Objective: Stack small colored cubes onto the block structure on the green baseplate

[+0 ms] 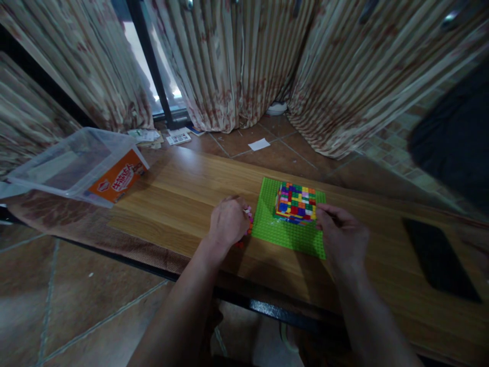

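Observation:
A green baseplate (284, 229) lies on the wooden table (175, 199). On its far right part stands a block built of many-coloured small bricks (297, 203). My left hand (228, 223) rests curled on the table at the plate's left edge, closed around a few small pink and red bricks (249, 220) that peek out past the fingers. My right hand (342, 234) is at the plate's right edge, its fingers pinched together against the near right corner of the brick block.
A clear plastic bin (72, 163) with an orange label lies tipped at the table's far left. A dark flat phone-like slab (439, 257) lies at the right. Curtains hang behind, with papers (260, 145) on the tiled floor.

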Available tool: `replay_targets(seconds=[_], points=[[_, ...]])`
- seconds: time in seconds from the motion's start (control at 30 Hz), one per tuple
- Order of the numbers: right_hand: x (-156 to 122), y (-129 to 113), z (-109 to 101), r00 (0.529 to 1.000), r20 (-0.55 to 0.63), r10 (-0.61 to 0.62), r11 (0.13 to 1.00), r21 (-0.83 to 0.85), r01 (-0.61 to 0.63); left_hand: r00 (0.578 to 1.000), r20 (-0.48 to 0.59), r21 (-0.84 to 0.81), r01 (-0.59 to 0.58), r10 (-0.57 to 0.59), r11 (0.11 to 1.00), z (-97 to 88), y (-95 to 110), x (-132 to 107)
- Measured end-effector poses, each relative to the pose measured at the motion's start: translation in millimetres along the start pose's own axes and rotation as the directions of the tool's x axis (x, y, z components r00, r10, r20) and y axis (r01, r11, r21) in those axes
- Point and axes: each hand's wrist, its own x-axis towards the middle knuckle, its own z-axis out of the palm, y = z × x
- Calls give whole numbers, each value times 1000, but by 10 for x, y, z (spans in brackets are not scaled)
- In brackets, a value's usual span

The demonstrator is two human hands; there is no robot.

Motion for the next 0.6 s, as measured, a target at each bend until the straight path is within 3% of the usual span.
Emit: replay_targets(seconds=[0.33, 0.6], points=[[20, 27, 16, 1000, 4, 15, 999, 36, -15, 994, 62, 44, 90, -93, 995, -133, -112, -35], [16, 26, 10, 1000, 0, 17, 999, 41, -17, 1000, 6, 80, 26, -27, 996, -46, 16, -29]])
